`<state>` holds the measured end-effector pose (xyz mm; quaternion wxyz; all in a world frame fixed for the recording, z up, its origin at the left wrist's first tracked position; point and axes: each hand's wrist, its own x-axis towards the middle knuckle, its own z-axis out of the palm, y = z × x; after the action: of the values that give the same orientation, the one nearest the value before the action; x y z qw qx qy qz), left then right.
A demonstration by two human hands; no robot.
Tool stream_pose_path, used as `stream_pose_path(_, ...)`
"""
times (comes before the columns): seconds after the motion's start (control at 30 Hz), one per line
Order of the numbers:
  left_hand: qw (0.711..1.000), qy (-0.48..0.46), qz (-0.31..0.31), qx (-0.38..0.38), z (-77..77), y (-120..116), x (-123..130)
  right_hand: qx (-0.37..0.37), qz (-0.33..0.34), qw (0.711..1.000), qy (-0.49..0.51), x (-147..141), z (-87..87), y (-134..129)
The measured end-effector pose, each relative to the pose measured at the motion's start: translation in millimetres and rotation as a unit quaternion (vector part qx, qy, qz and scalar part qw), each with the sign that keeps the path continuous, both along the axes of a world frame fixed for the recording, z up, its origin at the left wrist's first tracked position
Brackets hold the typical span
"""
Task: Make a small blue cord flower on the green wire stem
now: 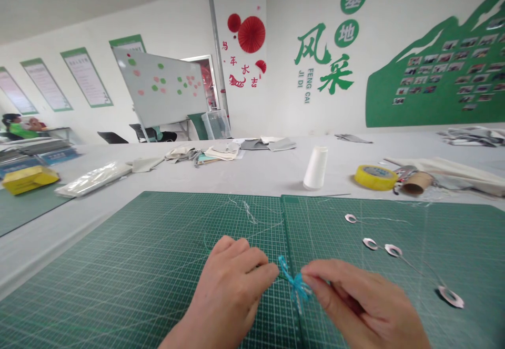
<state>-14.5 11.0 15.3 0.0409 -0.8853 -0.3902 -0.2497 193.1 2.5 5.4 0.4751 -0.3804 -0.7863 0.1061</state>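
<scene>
A small bright blue yarn bow (296, 284), with loops and loose ends, is between my two hands just above the cutting mats. My right hand (363, 301) is closed in a pinch on its right side. My left hand (232, 286) is also closed, thumb and index finger pressed together on a thin green strand (283, 276) that runs to the bow. The rest of this strand is mostly hidden by my left fingers.
Two green cutting mats (158, 244) lie side by side. White ring tags with threads (393, 250) rest on the right mat, loose white thread (248, 212) at the back. Beyond stand a white thread cone (315, 168), yellow tape (375, 177), a cardboard tube (417, 183) and folded cloth (469, 175).
</scene>
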Motion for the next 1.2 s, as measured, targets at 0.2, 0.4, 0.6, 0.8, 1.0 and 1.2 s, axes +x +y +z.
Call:
stream_pose_path(0.2,0.995,-0.019,-0.067,-0.067,1.3,-3,0,-0.056,-0.031,0.998,0.015,5,0.2,12)
stream_pose_path(0.4,0.981,-0.09,-0.109,-0.136,13.0,-6,3,-0.207,-0.013,0.977,0.057,9,-11.0,24)
stream_pose_path(0.6,0.941,-0.247,-0.093,-0.213,21.5,-6,5,-0.337,0.062,0.927,0.151,5,-22.9,31)
stream_pose_path(0.8,0.896,-0.365,0.01,-0.252,11.9,-3,1,-0.383,0.12,0.891,0.212,-10,-27.1,27)
stream_pose_path(1.0,0.862,-0.424,0.077,-0.268,3.5,3,0,-0.354,0.09,0.917,0.161,-21,-30.9,15)
stream_pose_path(1.2,0.851,-0.436,0.097,-0.276,1.7,3,0,-0.326,0.075,0.938,0.093,-23,-31.9,7)
